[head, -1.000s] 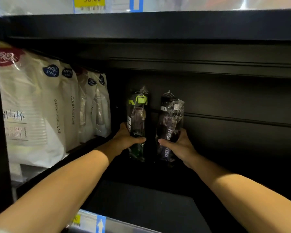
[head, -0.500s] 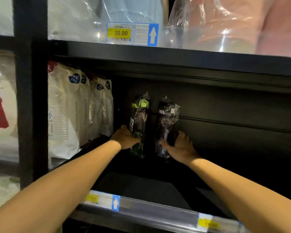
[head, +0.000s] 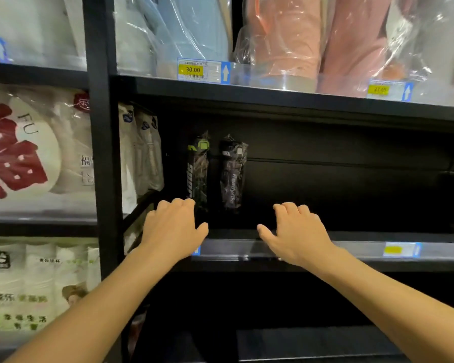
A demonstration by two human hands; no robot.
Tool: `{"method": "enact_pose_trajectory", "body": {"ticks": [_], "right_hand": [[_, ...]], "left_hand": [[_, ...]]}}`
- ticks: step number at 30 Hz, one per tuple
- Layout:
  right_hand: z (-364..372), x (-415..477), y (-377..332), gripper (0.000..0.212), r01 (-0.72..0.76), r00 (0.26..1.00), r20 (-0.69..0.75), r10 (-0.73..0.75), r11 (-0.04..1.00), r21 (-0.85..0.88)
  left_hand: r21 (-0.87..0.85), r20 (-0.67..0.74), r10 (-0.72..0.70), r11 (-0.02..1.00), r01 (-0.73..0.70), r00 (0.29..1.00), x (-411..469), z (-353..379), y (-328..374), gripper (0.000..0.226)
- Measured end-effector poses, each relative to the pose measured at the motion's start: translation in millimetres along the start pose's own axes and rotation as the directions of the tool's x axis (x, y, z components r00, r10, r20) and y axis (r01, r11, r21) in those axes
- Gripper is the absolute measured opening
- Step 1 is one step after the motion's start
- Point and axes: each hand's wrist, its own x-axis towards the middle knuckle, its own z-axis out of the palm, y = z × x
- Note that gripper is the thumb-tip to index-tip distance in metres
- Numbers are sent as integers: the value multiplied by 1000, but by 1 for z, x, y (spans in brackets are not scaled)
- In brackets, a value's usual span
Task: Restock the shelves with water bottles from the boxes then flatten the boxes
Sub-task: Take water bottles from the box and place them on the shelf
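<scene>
left hand (head: 172, 229) empty, loose | right hand (head: 299, 231) empty, loose | bottle (head: 232, 174) reads "Ready" (wrapped) | tag (head: 202, 70) "30.00"

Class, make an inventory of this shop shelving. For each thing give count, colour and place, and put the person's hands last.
green-capped bottle: one, dark, clear-wrapped; upright at back of middle shelf
dark-capped bottle: one, dark, clear-wrapped; upright to its right, apart
white packs: several, white; left end of that shelf
price label: one reading 30.00, yellow and blue; upper shelf edge
blue wrapped goods: pale blue; upper shelf
pink wrapped goods: pink; upper shelf, right
red-and-white pack: one; left bay
left hand: empty, at shelf front
right hand: empty, at shelf front
</scene>
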Motion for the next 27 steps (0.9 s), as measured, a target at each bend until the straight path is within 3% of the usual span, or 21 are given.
{"method": "enact_pose_trajectory", "body": {"ticks": [5,9,19,27], "right_hand": [[-10,-73,-11,73,59,998,-25,-60,998,-36],[-4,-127,-25,69,88,996,-23,-90,994,-64],[44,-255,-63,72,253,951,175,-255,967,31],[92,-324,-151,66,278,890,346,-298,955,107]], "left_hand": [[74,-65,80,994,-75,995,-74,-6,-1,53],[121,-84,59,991,-49,995,-132,0,5,45],[157,131,-156,978,135,979,-284,34,-20,57],[202,302,-309,945,256,902,-375,75,-113,57]]}}
